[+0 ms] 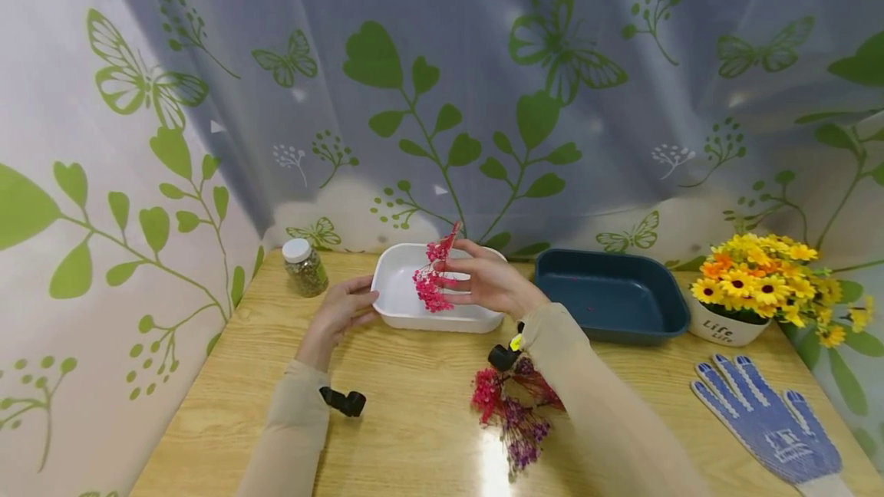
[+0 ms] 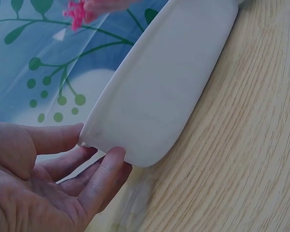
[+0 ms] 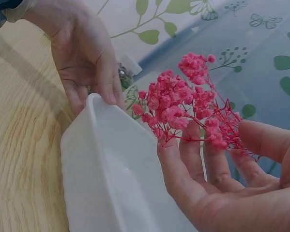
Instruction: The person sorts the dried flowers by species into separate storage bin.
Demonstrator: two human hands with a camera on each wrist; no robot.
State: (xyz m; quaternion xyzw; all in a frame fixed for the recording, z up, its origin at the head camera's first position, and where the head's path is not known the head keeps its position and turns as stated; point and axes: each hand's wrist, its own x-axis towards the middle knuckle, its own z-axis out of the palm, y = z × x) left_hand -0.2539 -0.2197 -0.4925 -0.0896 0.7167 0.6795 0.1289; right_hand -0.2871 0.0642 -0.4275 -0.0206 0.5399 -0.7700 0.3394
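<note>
Blossoms [image 1: 432,290] of bright pink are held by the right hand [image 1: 493,278] over the white tray [image 1: 392,294]; in the head view they cover part of its inside, while the right wrist view shows them raised clear of the rim. That closer view also shows what the head view blurs: thin reddish stems lying between the thumb and the spread fingers, with the flower heads clustered beyond the fingertips. The left hand [image 1: 345,307] grips the near-left end of the tray. How it does so is plainest from the left wrist, with the thumb at the rim and fingertips against the outer wall; there the blossoms are only a pink blur at the top edge.

Only the head view takes in the rest of the bench [image 1: 228,405]: a dark blue tray [image 1: 615,297] just right of the white one, a yellow flower arrangement [image 1: 760,282] in a pot lettered "Life", a blue-and-white glove [image 1: 780,436], and red and purple sprigs [image 1: 525,432] lying partly behind the right sleeve [image 1: 601,397]. A white-capped jar [image 1: 306,271] stands beyond the left hand; the right wrist view catches just a piece of it.
</note>
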